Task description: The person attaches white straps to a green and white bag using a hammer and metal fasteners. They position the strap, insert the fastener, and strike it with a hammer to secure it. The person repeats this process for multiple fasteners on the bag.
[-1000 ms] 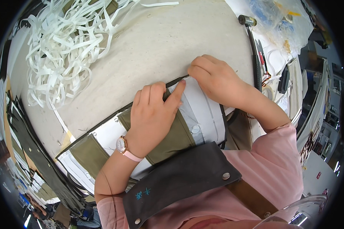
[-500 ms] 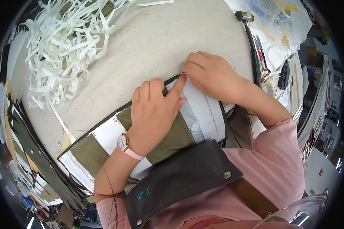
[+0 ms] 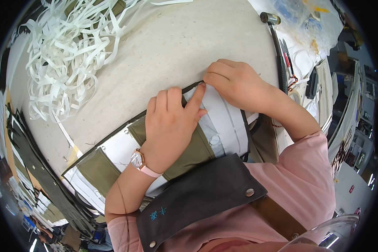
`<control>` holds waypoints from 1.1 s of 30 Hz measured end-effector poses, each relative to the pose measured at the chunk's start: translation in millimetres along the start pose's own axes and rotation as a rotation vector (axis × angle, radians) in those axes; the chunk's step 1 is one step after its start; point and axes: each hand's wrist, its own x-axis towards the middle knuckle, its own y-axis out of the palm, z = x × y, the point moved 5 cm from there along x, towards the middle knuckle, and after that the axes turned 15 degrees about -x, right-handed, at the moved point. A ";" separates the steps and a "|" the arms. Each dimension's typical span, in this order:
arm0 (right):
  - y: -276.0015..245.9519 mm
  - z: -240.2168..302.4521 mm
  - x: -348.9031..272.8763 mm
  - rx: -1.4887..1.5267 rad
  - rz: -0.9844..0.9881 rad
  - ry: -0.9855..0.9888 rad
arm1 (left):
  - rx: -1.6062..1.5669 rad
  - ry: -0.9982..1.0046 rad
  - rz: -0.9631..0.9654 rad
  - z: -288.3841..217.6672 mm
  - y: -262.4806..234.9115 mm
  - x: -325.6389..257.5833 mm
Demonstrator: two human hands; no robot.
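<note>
A flat panel with white sheeting (image 3: pixel 227 119), olive-green fabric patches (image 3: pixel 192 153) and a black edge strip (image 3: pixel 135 118) lies in front of me, its near side under my dark apron. My left hand (image 3: pixel 170 122) rests flat across it with the fingers apart. Its index fingertip presses on the far edge beside my right hand. Curled at that same spot, my right hand (image 3: pixel 239 86) pinches the black edge strip; its fingertips are partly hidden. A clear strip with round marks (image 3: pixel 215 140) runs between the olive and white parts.
Tangled white strips (image 3: pixel 71 59) heap at the far left of the pale tabletop (image 3: pixel 172 50). A hammer (image 3: pixel 275 42) lies on the right, beside red-and-black tweezers or snips (image 3: pixel 287 61) and clear plastic bags (image 3: pixel 308 25). Dark fabric strips (image 3: pixel 42 168) hang along the left edge.
Both hands have shifted very slightly right along the far edge. The right hand keeps its pinch, and the panel has barely moved.
</note>
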 end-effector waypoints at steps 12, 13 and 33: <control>-11.1 -1.2 -8.9 0.062 0.028 0.033 | -0.117 0.013 -0.010 8.1 -4.3 2.5; -12.2 -1.5 -9.9 0.081 0.019 0.047 | -0.117 0.015 -0.016 7.5 -4.6 3.0; -12.2 13.3 -18.5 -0.020 -0.072 0.092 | -0.079 -0.006 0.050 5.3 -6.3 10.3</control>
